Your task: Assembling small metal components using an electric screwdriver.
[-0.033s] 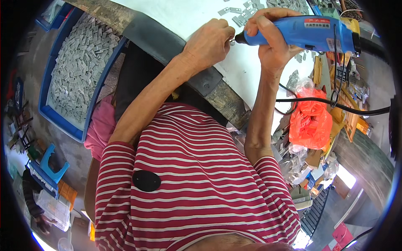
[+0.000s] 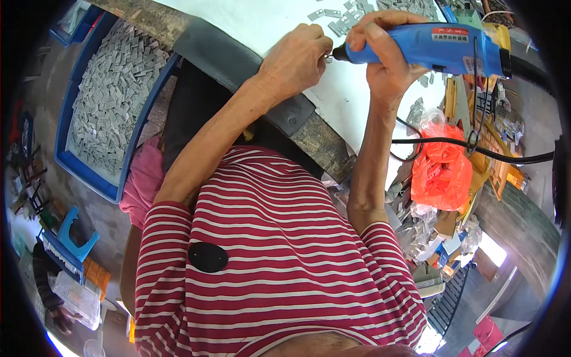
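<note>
Reaches over white tabletop (image 2: 345,101), dark edge strip (image 2: 223,56) under left forearm (image 2: 223,131), bare room between wrists. Grips blue power tool (image 2: 419,38) in wrapped right hand (image 2: 389,74), tip at tightly pinched left hand (image 2: 297,59), contents hidden. Has gray plates (image 2: 337,28) just beyond both hands.

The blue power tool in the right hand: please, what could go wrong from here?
The left hand is very close to the black nose of the blue power tool, so a slip of the right hand might cause an injury. The black cable crosses the red plastic bag in this view; it could perhaps snag there and tug the tool. Small flat grey pieces lie scattered nearby and might get knocked.
</note>
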Demonstrator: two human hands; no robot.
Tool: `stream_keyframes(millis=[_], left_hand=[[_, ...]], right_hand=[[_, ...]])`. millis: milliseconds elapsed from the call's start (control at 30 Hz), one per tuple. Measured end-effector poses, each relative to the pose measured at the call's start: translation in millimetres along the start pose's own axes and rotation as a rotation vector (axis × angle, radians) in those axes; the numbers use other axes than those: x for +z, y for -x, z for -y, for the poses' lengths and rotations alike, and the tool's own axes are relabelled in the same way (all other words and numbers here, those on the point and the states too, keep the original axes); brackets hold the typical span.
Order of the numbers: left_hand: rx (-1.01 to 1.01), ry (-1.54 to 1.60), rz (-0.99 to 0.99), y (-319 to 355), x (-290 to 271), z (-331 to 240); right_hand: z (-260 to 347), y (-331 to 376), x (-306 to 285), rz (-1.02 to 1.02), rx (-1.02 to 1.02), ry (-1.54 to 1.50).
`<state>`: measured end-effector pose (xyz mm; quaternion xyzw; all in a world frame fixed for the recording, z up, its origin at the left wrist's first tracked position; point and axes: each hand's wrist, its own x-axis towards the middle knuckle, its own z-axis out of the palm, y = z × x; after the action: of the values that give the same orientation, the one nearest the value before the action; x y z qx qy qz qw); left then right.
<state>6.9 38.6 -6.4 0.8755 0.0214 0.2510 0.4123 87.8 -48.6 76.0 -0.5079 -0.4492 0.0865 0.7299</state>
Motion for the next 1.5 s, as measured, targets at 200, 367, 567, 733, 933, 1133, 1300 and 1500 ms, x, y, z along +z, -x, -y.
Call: stream_keyframes(millis=[200, 367, 567, 733, 933, 1133, 1300, 1500], left_hand=[[0.026, 0.010, 0.006, 0, 2, -3], [0.030, 0.086, 0.031, -1, 3, 0], [-0.073, 0.108, 0.072, -1, -2, -4], [-0.071, 0.125, 0.056, -1, 5, -1], [-0.066, 0.127, 0.076, -1, 4, -2], [0.048, 0.035, 0.049, 0, 1, 1], [0.188, -0.040, 0.066, -1, 0, -1], [0.133, -0.044, 0.136, 0, -4, -1]], right_hand=[[2, 8, -8, 0.044, 0.012, 0.002], [8, 18, -2, 0.002, -0.021, -0.005], [26, 10, 11, -0.063, 0.098, 0.138], [2, 6, -10, -0.125, 0.010, 0.135], [19, 4, -6, -0.042, -0.008, 0.117], [43, -12, -7, -0.212, 0.007, -0.197], [46, 4, -61, -0.227, -0.088, 0.081], [42, 24, -82, -0.518, -0.169, 0.315]])
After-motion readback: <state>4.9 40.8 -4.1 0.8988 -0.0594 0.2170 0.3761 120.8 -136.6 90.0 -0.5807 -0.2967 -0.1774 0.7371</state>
